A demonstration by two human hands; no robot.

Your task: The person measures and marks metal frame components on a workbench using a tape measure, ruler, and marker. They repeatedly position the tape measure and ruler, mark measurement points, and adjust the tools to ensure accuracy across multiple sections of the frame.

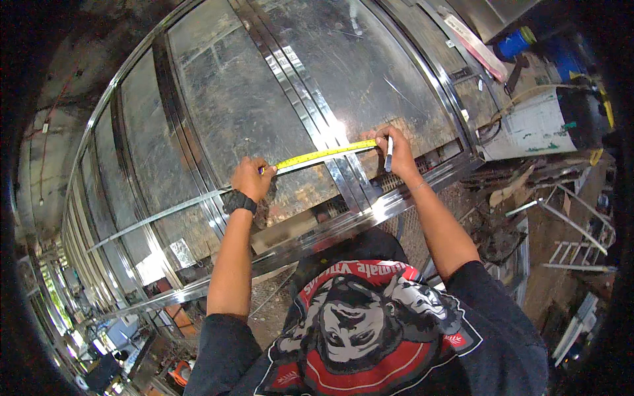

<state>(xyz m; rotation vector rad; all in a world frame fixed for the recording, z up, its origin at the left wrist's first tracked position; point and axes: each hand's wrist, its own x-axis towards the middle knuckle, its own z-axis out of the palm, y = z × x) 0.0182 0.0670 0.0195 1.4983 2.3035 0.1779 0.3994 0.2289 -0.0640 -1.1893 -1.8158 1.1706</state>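
A yellow tape measure (323,155) is stretched between my hands, over a pair of shiny metal bars (340,162). My left hand (251,178), with a black watch at its wrist, pinches the tape's left end. At the right end my right hand (397,148) closes on the tape and also holds a slim white, pen-like stick (388,157). Just under the tape lies a long thin metal strip (162,214), which runs on to the left past my left wrist. All this rests on a large metal frame (317,228) over a worn, dark tabletop (224,99).
More crossbars (178,119) span the frame to the left. Beyond its right end are a blue container (515,43), a pale sheet-like surface (528,125) and a ladder (574,254) on the cluttered ground. The frame's near rail runs close to my body.
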